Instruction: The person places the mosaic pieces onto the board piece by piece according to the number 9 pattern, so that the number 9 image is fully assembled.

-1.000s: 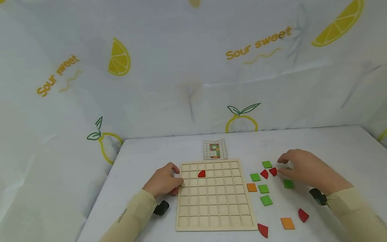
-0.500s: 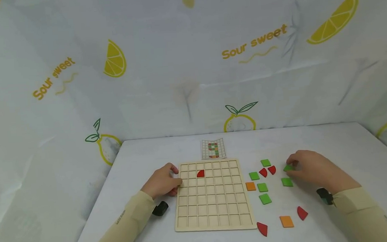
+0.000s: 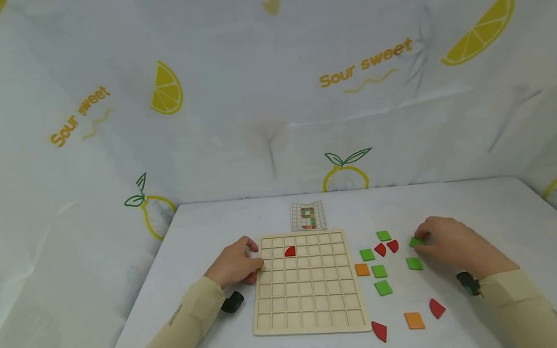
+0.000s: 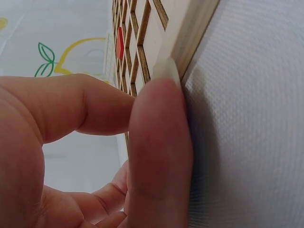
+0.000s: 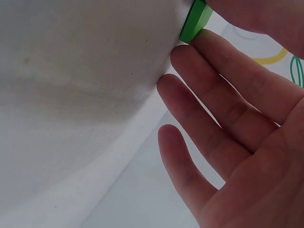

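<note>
A pale wooden grid board (image 3: 306, 289) lies on the table with a red quarter-circle tile (image 3: 290, 251) in one upper cell. My left hand (image 3: 233, 262) holds the board's left edge; in the left wrist view the thumb (image 4: 160, 137) lies against the rim, with the index finger bent beside it. Right of the board, my right hand (image 3: 445, 242) pinches a green square tile (image 3: 414, 242) between thumb and index finger. That tile (image 5: 194, 21) stands tilted at the fingertips in the right wrist view, partly hidden by the thumb. The other fingers are spread near the table surface.
Loose tiles lie right of the board: several green squares (image 3: 383, 288), orange squares (image 3: 414, 320) and red quarter-circles (image 3: 379, 331). A pattern card (image 3: 309, 216) with a coloured figure lies behind the board. A white printed cloth (image 3: 237, 144) hangs beyond the table.
My right hand has shifted right, away from the red tiles, to the green square and now pinches it. My left hand stays at the board's edge.
</note>
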The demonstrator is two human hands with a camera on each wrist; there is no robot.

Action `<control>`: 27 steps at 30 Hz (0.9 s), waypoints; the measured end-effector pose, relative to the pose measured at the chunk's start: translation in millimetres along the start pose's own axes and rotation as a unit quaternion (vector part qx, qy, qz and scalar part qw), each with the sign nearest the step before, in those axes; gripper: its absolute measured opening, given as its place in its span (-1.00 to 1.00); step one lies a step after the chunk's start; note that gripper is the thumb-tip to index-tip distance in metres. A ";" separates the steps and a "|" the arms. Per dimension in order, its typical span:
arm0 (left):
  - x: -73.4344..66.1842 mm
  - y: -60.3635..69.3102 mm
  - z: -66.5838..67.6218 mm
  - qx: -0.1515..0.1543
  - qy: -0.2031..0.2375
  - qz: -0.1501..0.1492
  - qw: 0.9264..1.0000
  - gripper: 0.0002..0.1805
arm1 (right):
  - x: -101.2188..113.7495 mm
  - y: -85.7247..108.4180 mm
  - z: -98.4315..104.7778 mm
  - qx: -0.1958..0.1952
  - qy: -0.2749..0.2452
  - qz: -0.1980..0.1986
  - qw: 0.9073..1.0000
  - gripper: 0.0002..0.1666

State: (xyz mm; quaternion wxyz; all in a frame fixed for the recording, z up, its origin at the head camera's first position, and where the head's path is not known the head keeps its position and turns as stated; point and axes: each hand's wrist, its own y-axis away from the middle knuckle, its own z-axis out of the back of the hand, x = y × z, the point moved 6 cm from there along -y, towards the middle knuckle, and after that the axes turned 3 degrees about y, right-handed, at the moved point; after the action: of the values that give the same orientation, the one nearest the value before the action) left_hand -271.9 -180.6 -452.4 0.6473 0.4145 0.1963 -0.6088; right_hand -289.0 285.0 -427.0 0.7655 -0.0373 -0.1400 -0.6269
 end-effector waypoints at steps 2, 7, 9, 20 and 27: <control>0.3 -1.8 0.4 -0.001 0.000 0.001 1.000 -0.61 | 0.5 -1.6 0.9 0.001 0.002 -0.005 1.000 -0.61; 2.8 -1.0 1.5 -0.003 0.003 0.004 1.000 -0.61 | 2.6 -4.7 1.3 0.005 0.000 -0.010 1.000 -0.61; 3.6 0.8 1.8 -0.002 0.005 0.002 1.000 -0.60 | 3.4 -5.4 0.9 0.007 0.001 -0.009 1.000 -0.61; 1.6 4.1 3.1 -0.007 0.001 0.000 1.000 -0.61 | 4.5 -9.1 -1.4 0.016 0.003 -0.015 1.000 -0.59; -0.9 2.0 0.6 0.003 -0.002 -0.004 1.000 -0.61 | 7.0 -7.2 1.6 0.028 0.002 -0.009 1.000 -0.61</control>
State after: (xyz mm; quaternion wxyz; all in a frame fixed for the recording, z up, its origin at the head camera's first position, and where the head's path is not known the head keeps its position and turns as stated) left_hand -270.3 -180.6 -450.8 0.6439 0.4149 0.1949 -0.6126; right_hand -295.0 277.2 -424.5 0.7606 -0.0134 -0.1562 -0.6300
